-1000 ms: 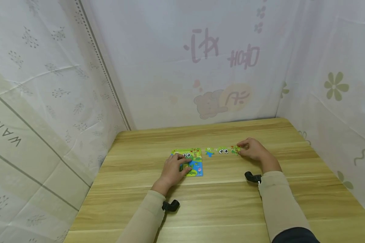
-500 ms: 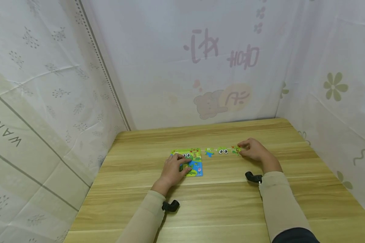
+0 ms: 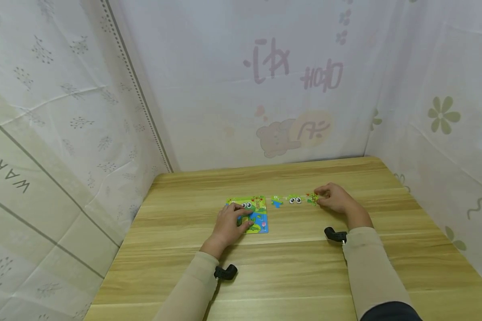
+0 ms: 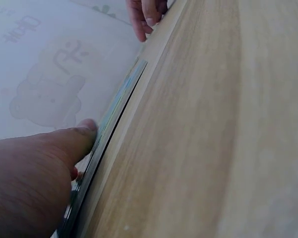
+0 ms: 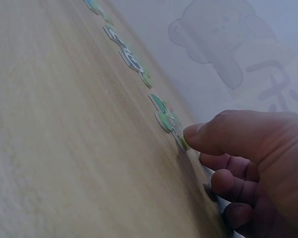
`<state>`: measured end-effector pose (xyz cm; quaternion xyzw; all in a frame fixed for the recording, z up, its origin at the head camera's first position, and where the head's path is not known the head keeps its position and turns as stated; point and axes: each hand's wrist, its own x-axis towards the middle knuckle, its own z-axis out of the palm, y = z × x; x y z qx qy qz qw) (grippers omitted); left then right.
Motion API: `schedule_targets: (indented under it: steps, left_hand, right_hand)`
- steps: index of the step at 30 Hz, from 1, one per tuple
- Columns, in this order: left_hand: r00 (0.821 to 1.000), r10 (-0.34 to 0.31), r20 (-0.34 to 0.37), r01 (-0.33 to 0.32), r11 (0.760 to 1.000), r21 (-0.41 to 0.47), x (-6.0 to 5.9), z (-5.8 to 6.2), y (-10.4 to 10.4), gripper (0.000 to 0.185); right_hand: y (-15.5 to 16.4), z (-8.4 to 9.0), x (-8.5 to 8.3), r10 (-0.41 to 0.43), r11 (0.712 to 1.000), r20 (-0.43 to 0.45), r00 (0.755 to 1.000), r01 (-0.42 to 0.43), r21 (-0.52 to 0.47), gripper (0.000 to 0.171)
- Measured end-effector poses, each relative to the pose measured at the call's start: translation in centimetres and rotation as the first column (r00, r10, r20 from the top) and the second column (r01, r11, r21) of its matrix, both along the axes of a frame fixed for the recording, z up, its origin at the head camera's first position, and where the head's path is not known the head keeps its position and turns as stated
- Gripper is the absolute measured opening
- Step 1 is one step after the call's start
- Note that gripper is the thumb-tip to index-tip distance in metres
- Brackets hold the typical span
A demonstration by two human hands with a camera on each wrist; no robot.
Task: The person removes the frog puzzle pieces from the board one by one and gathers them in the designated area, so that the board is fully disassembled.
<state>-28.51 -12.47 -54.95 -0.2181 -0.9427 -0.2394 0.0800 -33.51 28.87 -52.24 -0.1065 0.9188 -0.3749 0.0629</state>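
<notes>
A square frog jigsaw board, green and blue, lies flat on the table. My left hand rests on its left part, fingers across the frog and the thumb on the near side, hiding part of the picture. To the board's right, three loose jigsaw pieces lie in a row: a green-and-blue piece, a piece with two big eyes and a green piece with red spots. My right hand pinches the spotted piece at its right edge, thumb against it.
The wooden table has its far edge against a printed white curtain. More patterned cloth hangs along the right side and the left. A small black camera sits on each wrist.
Almost nothing differs. The right hand has shifted very slightly right at the spotted piece; the left hand stays on the board.
</notes>
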Motion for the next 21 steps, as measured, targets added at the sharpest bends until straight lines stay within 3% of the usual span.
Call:
schedule_targets:
  steps: [8, 13, 21]
  left_hand:
    - [1.000, 0.000, 0.007, -0.001, 0.986, 0.169, 0.0, 0.4, -0.3, 0.028]
    - [1.000, -0.011, 0.018, 0.007, 0.983, 0.182, 0.2, 1.0, -1.2, 0.034]
    - [0.997, 0.042, 0.071, -0.054, 0.982, 0.179, 0.6, 1.6, -3.6, 0.043]
  right_hand:
    - [-0.6, 0.3, 0.2, -0.033, 0.999, 0.016, 0.999, 0.034, -0.043, 0.037]
    - [-2.2, 1.0, 0.0, -0.009, 0.997, -0.005, 1.000, 0.009, -0.073, 0.036]
    - [-5.3, 1.6, -0.6, 0.071, 0.996, -0.066, 0.995, -0.074, -0.057, 0.033]
